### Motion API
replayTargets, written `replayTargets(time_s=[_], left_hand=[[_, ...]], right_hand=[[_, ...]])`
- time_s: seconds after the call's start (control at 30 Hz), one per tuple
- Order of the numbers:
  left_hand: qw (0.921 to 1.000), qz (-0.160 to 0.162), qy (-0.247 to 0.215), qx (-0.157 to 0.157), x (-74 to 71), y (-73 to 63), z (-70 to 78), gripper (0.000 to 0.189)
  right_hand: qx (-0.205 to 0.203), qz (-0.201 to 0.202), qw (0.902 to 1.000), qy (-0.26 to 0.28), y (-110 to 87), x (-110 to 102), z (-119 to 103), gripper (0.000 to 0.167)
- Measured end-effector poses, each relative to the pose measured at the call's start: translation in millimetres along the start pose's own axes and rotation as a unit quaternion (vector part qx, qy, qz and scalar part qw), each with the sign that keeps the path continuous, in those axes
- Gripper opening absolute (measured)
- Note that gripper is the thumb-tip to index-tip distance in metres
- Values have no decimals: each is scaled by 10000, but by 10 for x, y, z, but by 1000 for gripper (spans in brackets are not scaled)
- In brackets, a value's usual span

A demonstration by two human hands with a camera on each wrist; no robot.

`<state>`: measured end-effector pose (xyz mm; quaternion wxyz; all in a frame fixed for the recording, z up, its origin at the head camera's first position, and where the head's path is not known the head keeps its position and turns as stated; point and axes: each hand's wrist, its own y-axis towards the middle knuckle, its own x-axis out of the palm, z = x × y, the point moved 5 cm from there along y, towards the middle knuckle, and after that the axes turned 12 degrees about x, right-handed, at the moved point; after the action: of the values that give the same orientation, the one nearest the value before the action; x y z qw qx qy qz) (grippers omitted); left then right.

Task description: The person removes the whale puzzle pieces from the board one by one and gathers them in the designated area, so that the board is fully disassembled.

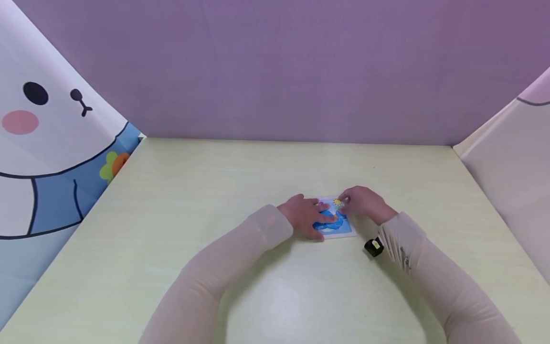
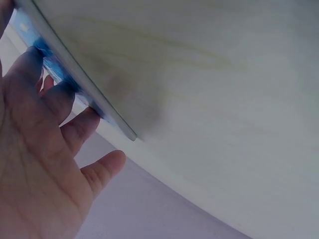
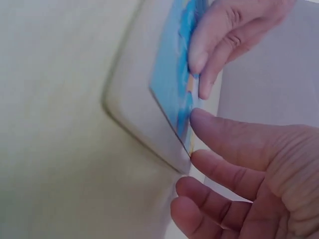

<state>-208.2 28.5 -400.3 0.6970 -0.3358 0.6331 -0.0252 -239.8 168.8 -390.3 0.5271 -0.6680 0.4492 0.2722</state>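
Note:
A small square picture board (image 1: 341, 235) with a white border lies on the table, its picture blue with a yellow sun near the top right. My left hand (image 1: 304, 217) rests on its left part, fingers spread across the picture. In the left wrist view those fingers (image 2: 60, 99) lie over the blue face, near the board's thin edge (image 2: 89, 82). My right hand (image 1: 365, 204) is at the top right corner with bent fingers. The right wrist view shows its thumb on the picture (image 3: 167, 74) and the index fingertip at the picture's corner, pinching there.
A small black block-like object (image 1: 374, 247) with a pale label sits by the right cuff, over the table (image 1: 172, 229). A purple backdrop (image 1: 292, 71) rises behind the far edge. Cartoon-printed cloth (image 1: 51, 143) hangs at the left, pale cloth (image 1: 515, 167) at the right.

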Motion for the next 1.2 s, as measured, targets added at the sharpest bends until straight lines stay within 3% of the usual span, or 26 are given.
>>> replayTargets(time_s=[0.27, 0.43, 0.77, 1.03, 1.2], left_hand=[[10000, 58, 24, 16, 11, -12, 1, 64], [10000, 36, -57, -21, 9, -49, 1, 65], [10000, 35, -50, 31, 18, -48, 41, 65], [9998, 1, -169, 67, 25, -54, 47, 66], [9997, 16, -236, 50, 41, -55, 32, 66]], right_hand=[[133, 132, 9991, -368, -47, 36, -59, 44], [-27, 129, 9989, -441, -45, 31, -91, 44], [-84, -120, 9998, -149, -6, 45, -42, 44], [-107, 17, 9994, 333, -46, -26, -38, 31], [-328, 168, 9983, 449, -68, -50, -70, 23]])
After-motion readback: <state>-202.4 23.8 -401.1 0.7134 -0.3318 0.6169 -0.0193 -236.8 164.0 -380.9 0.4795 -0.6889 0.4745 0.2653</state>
